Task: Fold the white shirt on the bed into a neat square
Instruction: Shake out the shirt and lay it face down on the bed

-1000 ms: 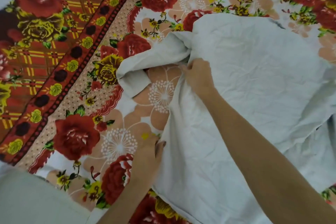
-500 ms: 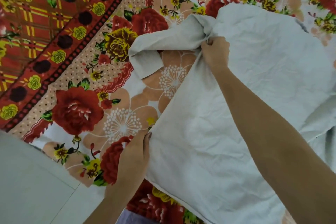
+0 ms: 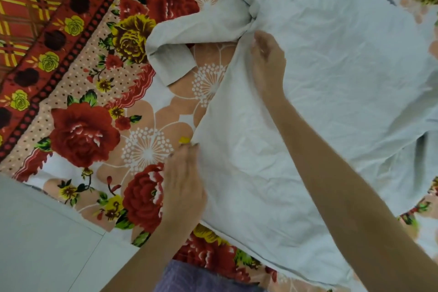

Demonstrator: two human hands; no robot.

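Note:
The white shirt lies spread and wrinkled across the right half of the floral bed sheet. Its sleeve sticks out to the left, bunched and curled back on itself. My right hand pinches the shirt's left side seam just below the sleeve's base. Lower down, my left hand grips the same left edge of the shirt. The edge runs taut between both hands.
A red patterned border of the sheet runs diagonally at the upper left. The bed's edge and pale floor show at the lower left. A bit of purple cloth sits at the bottom by my body.
Both hands kept their hold on the shirt's left edge and pulled it straighter. The view shifted, so the shirt and sleeve sit higher and further right in the frame.

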